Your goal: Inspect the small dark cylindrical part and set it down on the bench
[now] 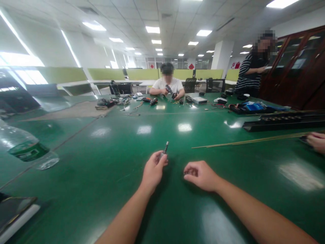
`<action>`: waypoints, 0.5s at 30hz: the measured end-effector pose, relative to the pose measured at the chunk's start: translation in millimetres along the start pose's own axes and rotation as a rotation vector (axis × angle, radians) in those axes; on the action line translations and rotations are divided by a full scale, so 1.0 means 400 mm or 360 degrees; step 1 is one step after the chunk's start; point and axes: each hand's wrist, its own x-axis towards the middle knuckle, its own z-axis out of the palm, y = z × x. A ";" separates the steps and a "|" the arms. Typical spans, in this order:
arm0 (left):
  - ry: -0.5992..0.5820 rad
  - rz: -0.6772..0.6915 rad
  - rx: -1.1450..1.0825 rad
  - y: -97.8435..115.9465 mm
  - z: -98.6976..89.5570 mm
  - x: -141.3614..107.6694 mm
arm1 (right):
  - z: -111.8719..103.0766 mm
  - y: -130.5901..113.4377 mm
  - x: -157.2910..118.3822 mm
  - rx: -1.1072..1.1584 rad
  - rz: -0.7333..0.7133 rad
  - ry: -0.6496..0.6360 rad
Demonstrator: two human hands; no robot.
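Note:
My left hand (pixel 154 169) is closed round a small grey metal piece with a thin dark rod (pixel 166 147) that points up and away from me. To its right, my right hand (pixel 200 175) rests low over the green table (pixel 106 189), its fingers curled round something small and dark that is mostly hidden. A gap of bare table separates the two hands. Beyond the right hand, thin brass-coloured rods (pixel 243 141) lie across the table.
A clear plastic bottle (pixel 27 145) lies at left, above a dark notebook (pixel 16 210). Black rails (pixel 281 122) and another person's hand (pixel 316 141) are at right. Across the table sits a person (pixel 158 83) with a drill among tools; another person (pixel 250 74) stands at right.

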 end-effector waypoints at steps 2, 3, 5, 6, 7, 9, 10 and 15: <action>0.0058 -0.0040 -0.0096 -0.009 -0.004 0.001 | 0.003 -0.005 -0.001 0.0004 0.0013 -0.0002; 0.0081 -0.0060 -0.0129 -0.012 -0.006 -0.001 | 0.004 -0.008 -0.002 0.0013 0.0024 -0.0005; 0.0110 -0.0095 -0.0159 -0.014 -0.011 -0.008 | 0.007 -0.012 -0.006 0.0041 0.0051 -0.0011; 0.0115 -0.0109 -0.0160 -0.013 -0.014 -0.013 | 0.009 -0.012 -0.007 0.0058 0.0058 -0.0013; 0.0114 -0.0119 -0.0155 -0.011 -0.015 -0.019 | 0.010 -0.012 -0.008 0.0067 0.0064 -0.0016; 0.0095 -0.0123 -0.0134 -0.006 -0.016 -0.030 | 0.012 -0.007 -0.008 0.0079 0.0071 -0.0032; 0.0077 -0.0115 -0.0122 -0.004 -0.015 -0.035 | 0.013 -0.003 -0.007 0.0091 0.0077 -0.0018; -0.0025 -0.0038 -0.0025 0.000 -0.006 -0.042 | 0.019 0.019 0.008 0.0142 0.0114 0.0095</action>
